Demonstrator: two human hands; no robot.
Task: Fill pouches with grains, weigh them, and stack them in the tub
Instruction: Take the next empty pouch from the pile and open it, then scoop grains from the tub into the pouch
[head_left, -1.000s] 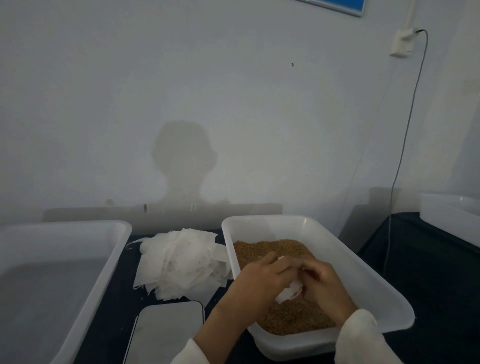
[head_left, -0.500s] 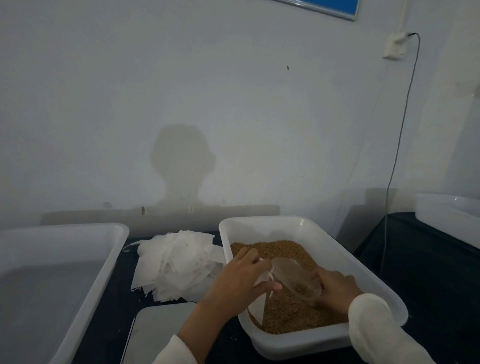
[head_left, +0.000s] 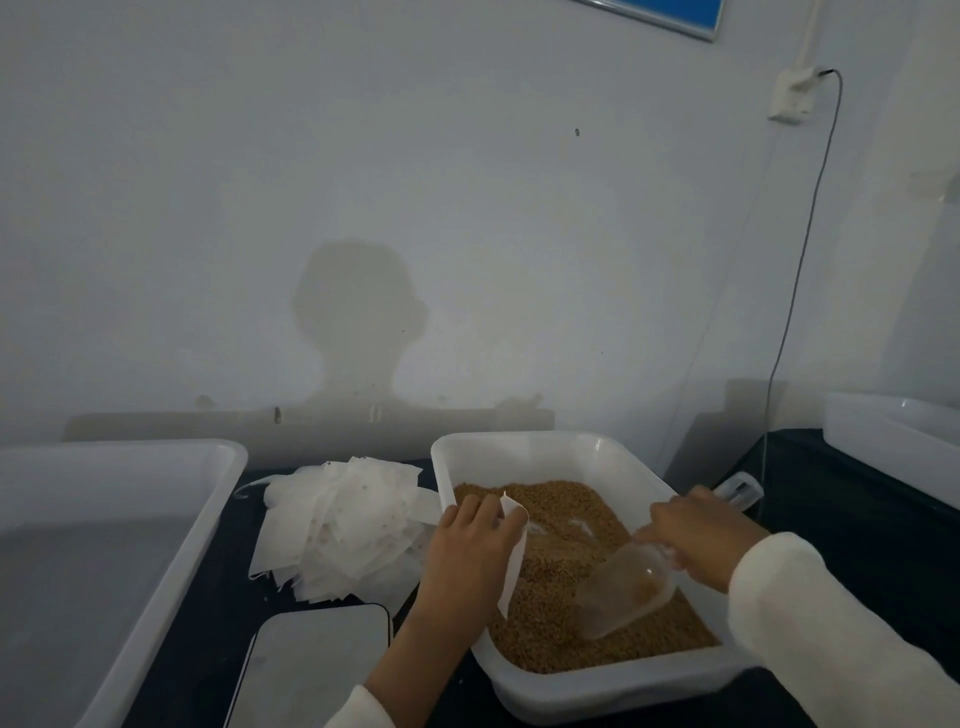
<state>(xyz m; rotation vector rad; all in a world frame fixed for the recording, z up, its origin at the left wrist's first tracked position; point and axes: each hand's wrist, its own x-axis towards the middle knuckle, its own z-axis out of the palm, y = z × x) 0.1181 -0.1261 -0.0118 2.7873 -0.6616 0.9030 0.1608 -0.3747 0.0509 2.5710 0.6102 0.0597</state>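
— What looked likely to go wrong at that point?

— Spillage, mostly. The right hand (head_left: 698, 540) gripped the handle of the clear scoop (head_left: 626, 592) at lower right of the frame, its bowl tipped down into the grains (head_left: 561, 519). The left hand (head_left: 470, 545), well apart from it at lower centre, pinched a limp white pouch (head_left: 514, 561) whose mouth could not be seen to be open. If the mouth sagged, a pour would probably have missed.

— And the containers?

— The grain tray (head_left: 524, 447) at centre right held a brown bed. The large tub (head_left: 208, 519) at left showed nothing stacked inside. Spare pouches (head_left: 343, 519) lay heaped between them; the scale (head_left: 317, 665) sat below, bare.
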